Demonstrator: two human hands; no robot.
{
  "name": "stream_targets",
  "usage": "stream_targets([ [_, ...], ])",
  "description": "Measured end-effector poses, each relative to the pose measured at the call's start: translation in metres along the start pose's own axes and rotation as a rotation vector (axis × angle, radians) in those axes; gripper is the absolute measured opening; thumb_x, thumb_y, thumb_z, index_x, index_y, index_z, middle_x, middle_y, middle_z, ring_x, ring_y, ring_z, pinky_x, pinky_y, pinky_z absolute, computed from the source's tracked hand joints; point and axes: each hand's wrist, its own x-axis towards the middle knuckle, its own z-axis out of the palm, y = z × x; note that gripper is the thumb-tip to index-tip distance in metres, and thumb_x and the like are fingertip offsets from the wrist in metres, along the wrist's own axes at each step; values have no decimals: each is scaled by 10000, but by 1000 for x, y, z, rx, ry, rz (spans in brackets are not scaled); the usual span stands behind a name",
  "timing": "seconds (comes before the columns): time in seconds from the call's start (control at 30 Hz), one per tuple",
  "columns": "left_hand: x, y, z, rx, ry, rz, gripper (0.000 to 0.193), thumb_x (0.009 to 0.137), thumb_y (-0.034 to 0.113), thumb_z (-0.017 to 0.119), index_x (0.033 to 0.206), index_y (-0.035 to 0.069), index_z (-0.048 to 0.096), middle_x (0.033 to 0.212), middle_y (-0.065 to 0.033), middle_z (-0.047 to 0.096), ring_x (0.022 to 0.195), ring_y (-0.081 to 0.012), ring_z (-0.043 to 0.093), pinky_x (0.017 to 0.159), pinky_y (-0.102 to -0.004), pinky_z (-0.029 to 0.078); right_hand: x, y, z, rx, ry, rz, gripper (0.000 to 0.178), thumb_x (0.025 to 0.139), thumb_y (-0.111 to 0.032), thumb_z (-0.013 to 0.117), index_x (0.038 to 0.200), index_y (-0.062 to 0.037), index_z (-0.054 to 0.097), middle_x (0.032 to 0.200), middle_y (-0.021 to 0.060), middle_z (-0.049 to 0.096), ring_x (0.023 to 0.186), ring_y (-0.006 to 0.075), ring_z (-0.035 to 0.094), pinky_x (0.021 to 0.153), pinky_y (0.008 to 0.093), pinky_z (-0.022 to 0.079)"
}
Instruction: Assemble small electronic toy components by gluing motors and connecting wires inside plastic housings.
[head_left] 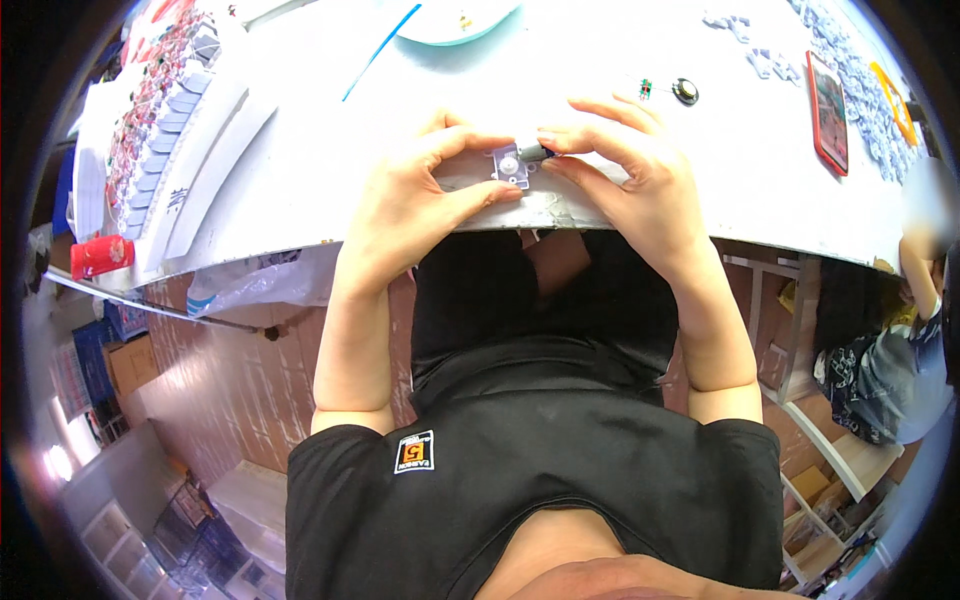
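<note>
White tabletop [300,170], listed left to right. Far left: stacked trays [165,110] of small pale moulded parts in rows, contents too small to tell further; a red cup [100,255] below the tabletop's edge, interior hidden. Upper centre: pale teal dish [455,22], shallow, one tiny yellowish item inside, the rest cut off by the frame. Centre, at the near edge: left hand [420,190], grip pinching a small clear square plastic housing [510,165] between thumb and fingertips, holding it just above or on the tabletop, which cannot be told. Right hand [630,175], grip pressed around a small dark cylindrical part [533,152], its tip touching the housing's upper right corner. Handling note: the seating would likely go best with the housing held level and steady, the cylinder aligned squarely before pressure, wrists braced on the edge; a tilted entry could jam or flick the piece away. Right of the hands: small black round component [685,91], loose. Far right: red phone [828,110], and scattered pale parts [760,60], uncontained.
</note>
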Motion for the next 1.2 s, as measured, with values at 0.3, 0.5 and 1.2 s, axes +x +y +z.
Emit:
stream_targets([
  [0.3,-1,-6,2,24,53,64,375,739,139,842,1085,48,730,939,-64,628,869,-187,647,795,-303,515,0,-7,-6,-73,-62,1,178,780,-157,777,955,-148,750,1060,82,714,1130,269,619,1022,437,447],
  [0.5,0,-8,2,40,43,70,376,741,139,839,1091,55,731,953,-67,637,879,-191,649,802,-308,512,0,-3,-7,86,-62,135,150,789,-132,775,938,-139,754,1097,27,722,1170,280,598,1018,422,454],
  [1.2,-1,-6,3,36,55,70,350,752,127,836,1075,50,725,983,-67,648,900,-186,653,790,-298,520,7,4,-6,0,-64,-83,254,784,-80,743,1028,-149,763,1002,11,740,1038,208,645,990,379,457],
])
